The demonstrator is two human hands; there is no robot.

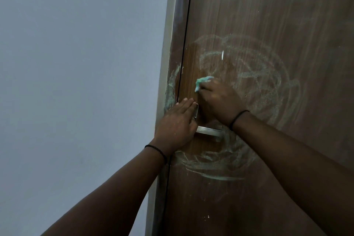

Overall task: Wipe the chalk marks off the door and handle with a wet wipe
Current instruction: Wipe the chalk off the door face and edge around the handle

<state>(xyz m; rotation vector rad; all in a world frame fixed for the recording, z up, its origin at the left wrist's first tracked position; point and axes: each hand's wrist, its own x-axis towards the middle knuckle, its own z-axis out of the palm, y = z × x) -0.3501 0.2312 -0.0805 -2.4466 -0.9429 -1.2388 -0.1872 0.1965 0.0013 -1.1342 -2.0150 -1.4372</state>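
A brown wooden door [268,15] fills the right side, smeared with pale green chalk swirls [264,86] around the handle. A darker wiped patch lies just above the handle. My right hand [220,99] holds a crumpled green-stained wet wipe [202,81] against the door above the handle. My left hand [177,122] lies flat with straight fingers on the door edge, covering the handle's plate. The metal lever handle [208,132] sticks out to the right between my wrists.
The door frame [173,44] runs along the door's left edge and carries green chalk smears [171,86]. A plain blue-grey wall [76,63] fills the left half. More chalk arcs [210,166] curve below the handle.
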